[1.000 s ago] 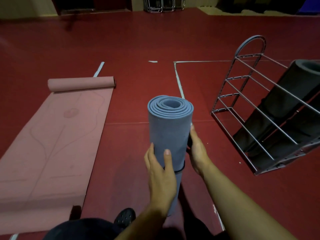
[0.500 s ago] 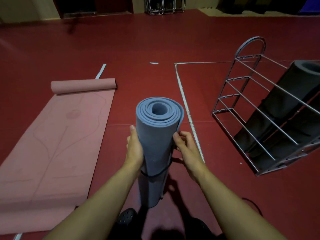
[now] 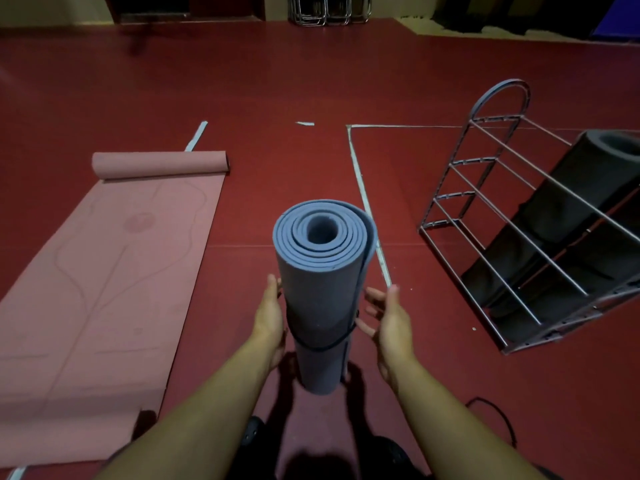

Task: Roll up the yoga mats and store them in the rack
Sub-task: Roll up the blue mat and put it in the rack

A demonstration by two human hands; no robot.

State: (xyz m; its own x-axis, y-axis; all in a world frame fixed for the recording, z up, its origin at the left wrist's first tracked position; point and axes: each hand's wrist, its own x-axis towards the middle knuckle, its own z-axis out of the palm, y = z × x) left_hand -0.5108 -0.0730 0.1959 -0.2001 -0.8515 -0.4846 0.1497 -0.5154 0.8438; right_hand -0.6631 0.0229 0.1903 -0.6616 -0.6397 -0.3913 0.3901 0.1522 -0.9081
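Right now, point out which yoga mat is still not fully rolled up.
The pink mat on the floor at left: only its far end is rolled. The blue mat between the hands is fully rolled and banded, and the dark mats sit rolled in the rack.

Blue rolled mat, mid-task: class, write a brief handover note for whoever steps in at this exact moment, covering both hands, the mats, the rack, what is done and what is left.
Left hand: flat against the left side of the blue rolled mat, fingers straight.
Right hand: open on its right side, fingers spread near the black strap.
The blue mat stands upright between the hands, rolled and strapped.
Rack: to the right on the floor, dark rolled mats already in it.
Pink mat: to the left, mostly flat, only its far end rolled.
Done: blue mat rolled.
Left: rack the blue mat; roll and rack the pink one.
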